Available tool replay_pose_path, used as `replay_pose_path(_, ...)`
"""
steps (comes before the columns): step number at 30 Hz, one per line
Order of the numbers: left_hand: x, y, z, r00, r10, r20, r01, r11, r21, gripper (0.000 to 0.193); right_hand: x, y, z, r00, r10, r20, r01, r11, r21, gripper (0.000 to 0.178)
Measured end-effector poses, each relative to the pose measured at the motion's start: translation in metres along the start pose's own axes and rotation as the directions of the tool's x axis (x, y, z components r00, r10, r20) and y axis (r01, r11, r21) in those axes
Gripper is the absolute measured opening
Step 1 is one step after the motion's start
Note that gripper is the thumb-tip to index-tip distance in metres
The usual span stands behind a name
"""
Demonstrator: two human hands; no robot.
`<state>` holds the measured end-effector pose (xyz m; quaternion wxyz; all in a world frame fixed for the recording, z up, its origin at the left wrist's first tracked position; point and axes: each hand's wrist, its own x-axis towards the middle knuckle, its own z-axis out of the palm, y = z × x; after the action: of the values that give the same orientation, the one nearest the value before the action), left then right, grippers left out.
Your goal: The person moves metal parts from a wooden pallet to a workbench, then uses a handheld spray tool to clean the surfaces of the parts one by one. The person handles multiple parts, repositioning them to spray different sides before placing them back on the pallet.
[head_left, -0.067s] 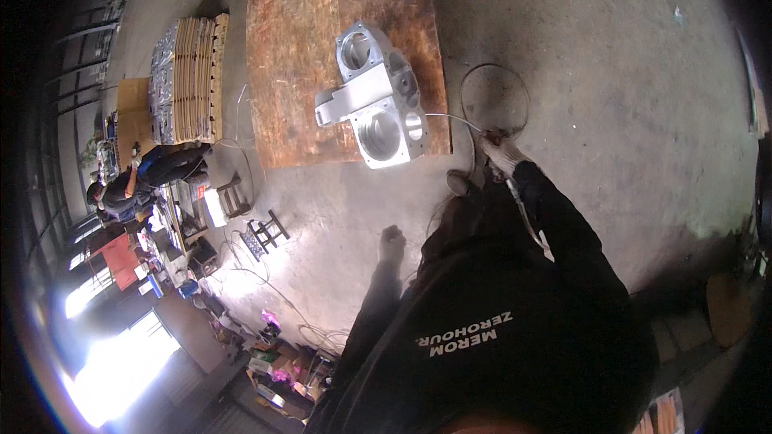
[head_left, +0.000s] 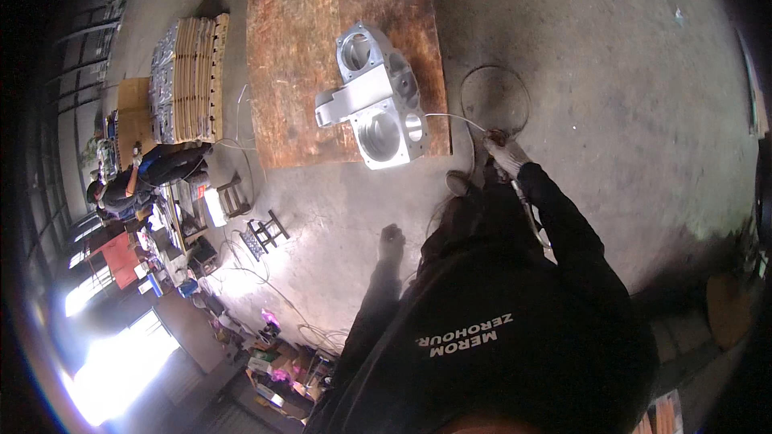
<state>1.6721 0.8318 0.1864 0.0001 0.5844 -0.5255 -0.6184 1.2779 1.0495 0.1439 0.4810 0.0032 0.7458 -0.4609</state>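
My right hand (head_left: 507,154), in a light glove, is closed round what looks like an air blow gun (head_left: 496,137). Its long thin bent tube (head_left: 456,117) reaches left to the side of a silver machined metal housing (head_left: 376,87); whether the tip touches or enters a hole there, I cannot tell. The housing has two large round bores and several smaller openings, and rests on a rust-brown board (head_left: 297,56). A hose (head_left: 527,207) runs back from my right hand along the forearm. My left hand (head_left: 392,243) hangs apart from everything, fingers curled, nothing visible in it.
A dark loop of hose or cable (head_left: 524,88) lies on the floor right of the board. To the left stand a stack of parts with cardboard layers (head_left: 193,76) and a low metal stand (head_left: 264,235). Another person (head_left: 133,185) bends near cluttered benches. Cables trail across the floor.
My right hand and the blow gun have shifted very slightly to the right. The housing and my left hand stay almost where they were.
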Motion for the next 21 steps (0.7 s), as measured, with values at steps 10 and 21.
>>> replay_pose_path(10, -0.002, 0.054, 0.054, 0.997, 0.073, -0.021, -0.071, 0.995, 0.067, 0.043, -0.026, -0.056, -0.020, 0.995, 0.101, 0.017, -0.102, 0.982, 0.157, 0.036)
replay_pose_path(21, 0.010, 0.017, 0.017, 0.996, 0.058, -0.068, -0.038, 0.967, 0.253, 0.032, -0.017, -0.053, -0.012, 0.975, 0.192, 0.109, -0.199, 0.978, 0.065, 0.049)
